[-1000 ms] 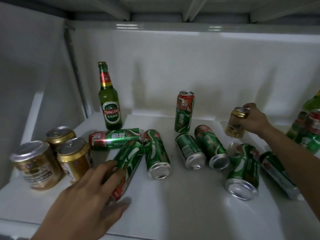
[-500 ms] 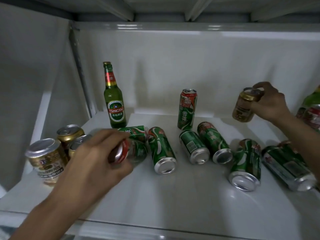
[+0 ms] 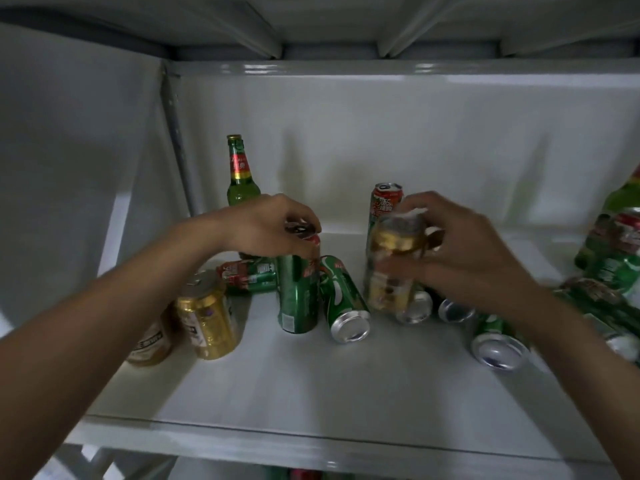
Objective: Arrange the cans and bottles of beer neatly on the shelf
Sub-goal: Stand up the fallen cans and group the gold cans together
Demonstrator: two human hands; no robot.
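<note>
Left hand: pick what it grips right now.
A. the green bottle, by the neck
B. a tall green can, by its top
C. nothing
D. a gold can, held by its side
B: the left hand grips the upright tall green can by its top rim, with the can's base at the shelf.

A pale back wall (image 3: 415, 140) and side panel (image 3: 69, 150) — joined by a grey metal upright (image 3: 176, 140) — under ribbed framing (image 3: 329, 36) overhead.

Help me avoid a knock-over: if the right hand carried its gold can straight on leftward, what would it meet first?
Likely the upright green can that the left hand holds by the top. The right hand and its gold can seem higher, and depth is unclear, so it might pass above.
</note>
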